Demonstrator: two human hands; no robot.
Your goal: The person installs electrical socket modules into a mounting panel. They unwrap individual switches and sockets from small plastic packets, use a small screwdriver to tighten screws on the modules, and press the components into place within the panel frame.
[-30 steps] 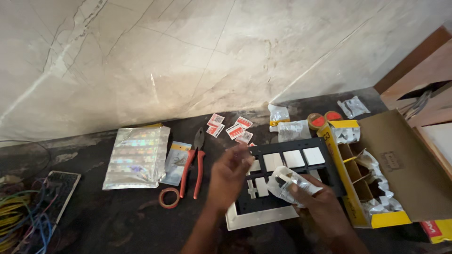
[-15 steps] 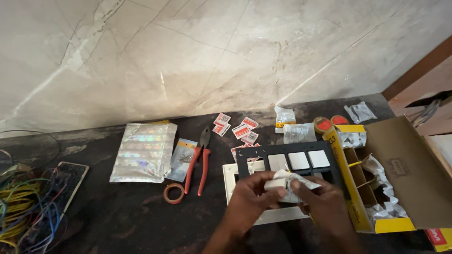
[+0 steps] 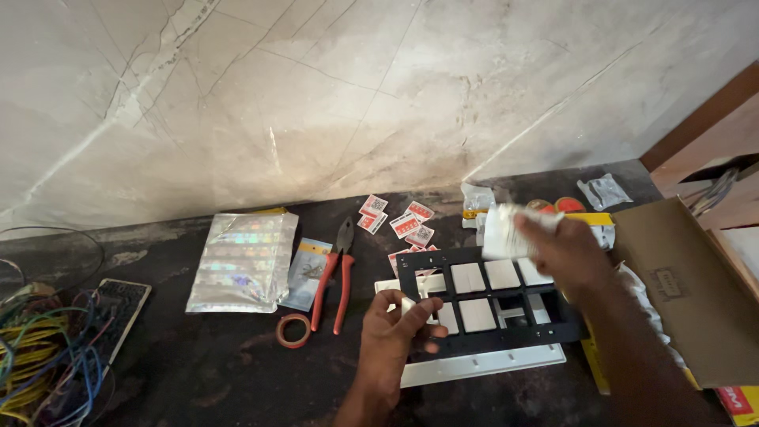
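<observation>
Gripping a small white switch module (image 3: pixel 409 305) between thumb and fingertips, the left hand (image 3: pixel 395 336) is hovering at the near-left corner of the black switch-plate frame (image 3: pixel 490 296), just touching its edge. The right hand (image 3: pixel 565 249) is lifting a crumpled clear plastic wrapper (image 3: pixel 506 231) above the far side of the frame, fingers closed around it; the motion blur is making the exact pinch hard to read. The frame is lying on a white backing plate (image 3: pixel 482 365), and several of its openings are already showing pale rectangular modules, while a few on the right are looking open and dark.

To my eye, the unwrapping is the step in hand: a module is out of its bag and waiting to go into the frame. The next move is calling for the wrapper to be put aside and the module to be lined up squarely over a free opening, then pressed in evenly.

Around them, red-handled pliers (image 3: pixel 336 269) are lying left of the frame, with a roll of tape (image 3: pixel 293 330) just beside the handles, a shiny foil packet (image 3: pixel 241 261) further left, and an open cardboard box (image 3: pixel 688 292) on the right.
</observation>
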